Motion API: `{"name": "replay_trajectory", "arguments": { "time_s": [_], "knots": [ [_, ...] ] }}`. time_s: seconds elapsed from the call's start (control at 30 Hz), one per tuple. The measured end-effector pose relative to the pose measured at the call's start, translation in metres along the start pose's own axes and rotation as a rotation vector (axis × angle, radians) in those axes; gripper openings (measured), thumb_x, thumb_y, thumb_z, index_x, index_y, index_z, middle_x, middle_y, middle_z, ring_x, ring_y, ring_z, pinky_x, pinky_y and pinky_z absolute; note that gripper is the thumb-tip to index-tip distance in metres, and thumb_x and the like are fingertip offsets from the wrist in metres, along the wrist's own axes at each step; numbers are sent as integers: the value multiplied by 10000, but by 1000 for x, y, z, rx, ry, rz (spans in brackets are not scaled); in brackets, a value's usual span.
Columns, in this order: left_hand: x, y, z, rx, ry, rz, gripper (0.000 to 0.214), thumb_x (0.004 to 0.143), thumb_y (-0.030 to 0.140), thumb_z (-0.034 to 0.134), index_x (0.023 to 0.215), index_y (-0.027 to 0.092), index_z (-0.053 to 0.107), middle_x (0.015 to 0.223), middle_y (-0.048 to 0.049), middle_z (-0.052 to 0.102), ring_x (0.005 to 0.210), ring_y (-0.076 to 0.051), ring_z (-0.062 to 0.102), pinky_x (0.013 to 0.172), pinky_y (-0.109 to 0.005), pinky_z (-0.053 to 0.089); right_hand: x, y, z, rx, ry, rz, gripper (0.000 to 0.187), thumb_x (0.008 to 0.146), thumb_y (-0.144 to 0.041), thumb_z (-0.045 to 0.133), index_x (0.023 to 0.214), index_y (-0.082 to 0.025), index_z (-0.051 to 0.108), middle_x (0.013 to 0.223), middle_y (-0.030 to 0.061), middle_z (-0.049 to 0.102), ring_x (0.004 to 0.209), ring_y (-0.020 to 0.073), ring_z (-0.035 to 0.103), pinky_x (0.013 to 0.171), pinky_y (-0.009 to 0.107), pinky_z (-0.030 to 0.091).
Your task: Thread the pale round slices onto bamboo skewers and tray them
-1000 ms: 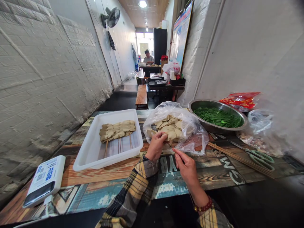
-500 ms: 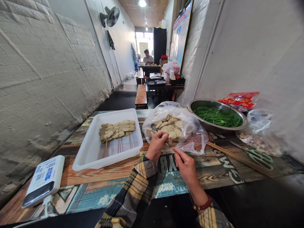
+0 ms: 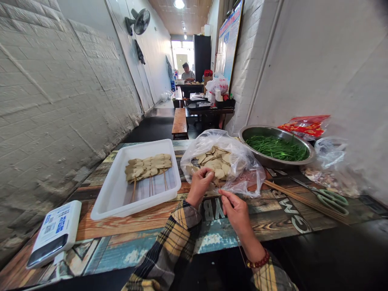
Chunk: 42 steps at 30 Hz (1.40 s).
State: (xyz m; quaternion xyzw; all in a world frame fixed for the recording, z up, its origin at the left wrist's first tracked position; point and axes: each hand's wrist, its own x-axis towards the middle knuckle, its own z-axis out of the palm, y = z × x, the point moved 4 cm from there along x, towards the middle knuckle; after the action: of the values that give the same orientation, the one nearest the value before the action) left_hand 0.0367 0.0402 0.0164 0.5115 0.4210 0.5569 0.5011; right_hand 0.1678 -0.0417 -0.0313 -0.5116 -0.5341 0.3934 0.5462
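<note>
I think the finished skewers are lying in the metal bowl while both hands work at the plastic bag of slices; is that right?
Not quite. The head view shows the finished skewers lying in the white tray, not the metal bowl, which holds green stalks. The left hand and right hand are at the plastic bag of slices.

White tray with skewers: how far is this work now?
Done: a few loaded skewers lie in the white tray. In hand: the left hand holds pale slices at the mouth of the plastic bag; the right hand pinches a bamboo skewer. Left: many slices in it, a bundle of bare skewers.
</note>
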Motion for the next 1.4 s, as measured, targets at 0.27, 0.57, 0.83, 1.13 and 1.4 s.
{"name": "replay_trajectory", "arguments": {
  "time_s": [0.27, 0.57, 0.83, 1.13, 1.4],
  "knots": [
    [1, -1, 0, 60, -20, 18, 152, 705, 280, 628, 631, 149, 607, 592, 27, 505, 571, -96, 407, 546, -216, 298, 3, 4, 2, 121, -11, 50, 393, 851, -413, 560, 1034, -96, 704, 433, -73, 473, 397, 94, 427, 425, 206, 334],
    [-1, 1, 4, 93, -76, 6, 215, 723, 316, 645, 599, 147, 596, 570, 29, 494, 557, -92, 390, 525, -221, 270, 6, -1, 1, 162, 7, 60, 410, 833, -437, 573, 1013, -90, 694, 431, -79, 452, 390, 84, 392, 411, 202, 301],
    [-5, -5, 9, -288, -96, -222, 386, 647, 459, 762, 858, 142, 703, 712, -13, 627, 603, -108, 530, 560, -222, 395, 4, -7, 0, 232, 8, 86, 422, 840, -460, 567, 1029, -98, 677, 461, -83, 425, 407, 77, 350, 410, 201, 266],
    [-10, -6, 16, -442, -207, -289, 349, 615, 410, 818, 774, 126, 691, 775, -37, 663, 663, -113, 591, 686, -259, 492, 3, -9, 1, 151, -3, 44, 397, 854, -454, 563, 1003, -106, 683, 466, -80, 433, 406, 80, 378, 408, 194, 286],
    [-6, -6, 7, -404, 2, -272, 374, 542, 416, 844, 721, 133, 678, 703, -18, 656, 603, -108, 585, 638, -258, 500, 2, -4, 3, -21, -13, -40, 348, 881, -408, 540, 974, -119, 711, 456, -55, 496, 416, 104, 465, 448, 210, 371]
  ]
}}
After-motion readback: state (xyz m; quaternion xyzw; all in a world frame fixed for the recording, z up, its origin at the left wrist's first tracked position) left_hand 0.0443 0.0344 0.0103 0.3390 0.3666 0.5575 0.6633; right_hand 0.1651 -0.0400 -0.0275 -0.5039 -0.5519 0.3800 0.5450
